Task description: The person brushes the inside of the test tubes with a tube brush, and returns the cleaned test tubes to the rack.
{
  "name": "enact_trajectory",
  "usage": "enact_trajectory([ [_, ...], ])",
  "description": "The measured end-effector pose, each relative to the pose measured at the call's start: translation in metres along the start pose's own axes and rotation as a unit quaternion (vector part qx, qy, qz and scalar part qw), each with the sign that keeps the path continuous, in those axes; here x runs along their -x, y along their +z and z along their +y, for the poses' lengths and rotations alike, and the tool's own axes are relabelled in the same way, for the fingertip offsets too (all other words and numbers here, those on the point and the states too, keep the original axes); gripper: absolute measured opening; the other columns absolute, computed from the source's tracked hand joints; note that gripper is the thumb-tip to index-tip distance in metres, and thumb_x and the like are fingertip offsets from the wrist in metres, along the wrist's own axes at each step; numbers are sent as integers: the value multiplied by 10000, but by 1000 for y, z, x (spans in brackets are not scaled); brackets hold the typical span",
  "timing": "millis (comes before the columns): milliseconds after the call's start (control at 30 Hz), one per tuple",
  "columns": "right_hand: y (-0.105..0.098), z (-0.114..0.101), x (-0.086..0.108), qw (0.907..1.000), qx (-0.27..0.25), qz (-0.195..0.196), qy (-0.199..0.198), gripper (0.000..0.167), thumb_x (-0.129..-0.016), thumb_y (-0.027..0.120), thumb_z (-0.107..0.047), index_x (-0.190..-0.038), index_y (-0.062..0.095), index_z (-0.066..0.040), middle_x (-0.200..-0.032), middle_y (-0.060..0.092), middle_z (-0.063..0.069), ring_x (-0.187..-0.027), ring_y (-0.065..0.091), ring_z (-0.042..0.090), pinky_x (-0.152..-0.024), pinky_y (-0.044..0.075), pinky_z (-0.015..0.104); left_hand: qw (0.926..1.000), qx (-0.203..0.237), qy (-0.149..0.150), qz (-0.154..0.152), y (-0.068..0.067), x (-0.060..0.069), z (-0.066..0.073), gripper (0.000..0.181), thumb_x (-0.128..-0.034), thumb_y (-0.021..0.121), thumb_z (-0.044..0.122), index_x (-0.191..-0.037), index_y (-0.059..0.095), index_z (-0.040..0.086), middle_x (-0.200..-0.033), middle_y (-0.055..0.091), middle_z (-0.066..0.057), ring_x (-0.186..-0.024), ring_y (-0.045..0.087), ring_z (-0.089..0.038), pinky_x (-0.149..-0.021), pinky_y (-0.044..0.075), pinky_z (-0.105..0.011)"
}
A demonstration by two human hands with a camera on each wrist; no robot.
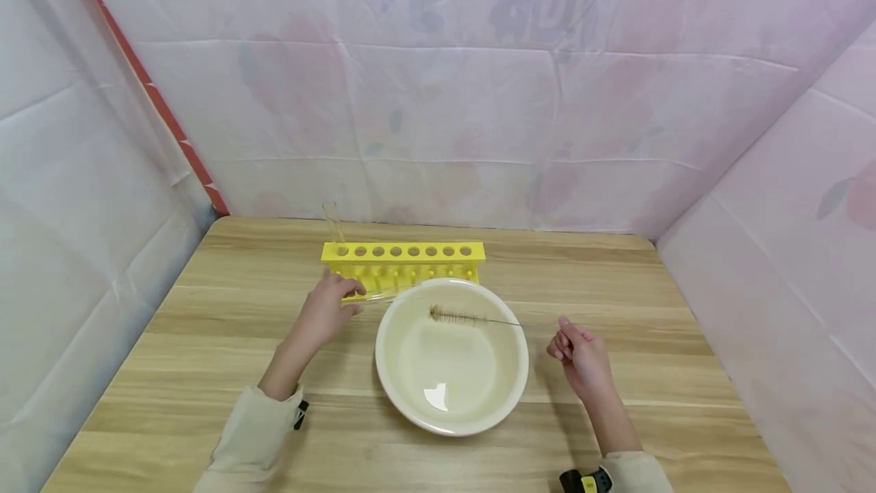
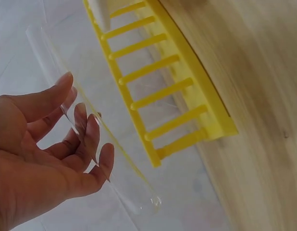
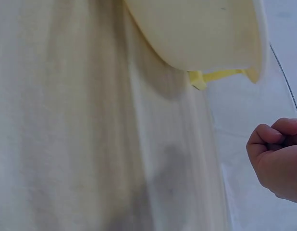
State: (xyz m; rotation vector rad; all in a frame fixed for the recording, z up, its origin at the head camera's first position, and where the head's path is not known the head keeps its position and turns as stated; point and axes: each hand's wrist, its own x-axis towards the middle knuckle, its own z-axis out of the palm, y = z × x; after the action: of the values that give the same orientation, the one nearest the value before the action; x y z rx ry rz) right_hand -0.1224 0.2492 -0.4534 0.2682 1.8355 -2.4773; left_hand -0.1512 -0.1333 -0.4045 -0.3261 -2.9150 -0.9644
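A light brown table has wood stripes and round back corners. Behind it is a creased, pale back cloth with faint pink patches. A left cloth and a right cloth are at the sides. A red strip slants down at the back left. The right cloth shows a grey leaf by a pink blob.
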Motion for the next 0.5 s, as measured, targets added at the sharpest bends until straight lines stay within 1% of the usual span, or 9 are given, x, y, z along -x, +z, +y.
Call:
enact_trajectory([
  [133,-1,-10,-2,9998,-107,-128,-141,448,-987,394,-115,-542,373,-73,-526,286,14,-515,351,118,-587,358,217,10000,-22,46,-64,3,3,-4,182,-777,705,37,-952,661,21,-880,565,-110,-837,529,-264,-706,428,-432],
  [267,-1,-18,-3,9994,-148,-196,-236,448,-987,396,-127,-542,365,-84,-524,316,-3,-513,364,114,-606,363,221,9999,-50,87,-118,6,5,-6,186,-768,712,39,-947,663,34,-842,556,-100,-789,511,-228,-661,425,-390],
  [367,1,-22,-3,9994,-184,-186,-213,447,-986,402,-131,-542,367,-83,-526,338,-12,-513,371,116,-606,364,224,9998,-1,131,-179,8,6,-7,185,-766,713,33,-944,664,41,-843,555,-97,-788,509,-221,-666,427,-385],
  [500,6,-23,-5,9994,-254,-158,-167,452,-984,398,-113,-535,373,-68,-525,339,-8,-512,360,123,-586,361,229,9995,135,175,-219,11,7,-6,186,-770,709,32,-949,663,47,-866,563,-96,-815,527,-230,-701,426,-412],
])
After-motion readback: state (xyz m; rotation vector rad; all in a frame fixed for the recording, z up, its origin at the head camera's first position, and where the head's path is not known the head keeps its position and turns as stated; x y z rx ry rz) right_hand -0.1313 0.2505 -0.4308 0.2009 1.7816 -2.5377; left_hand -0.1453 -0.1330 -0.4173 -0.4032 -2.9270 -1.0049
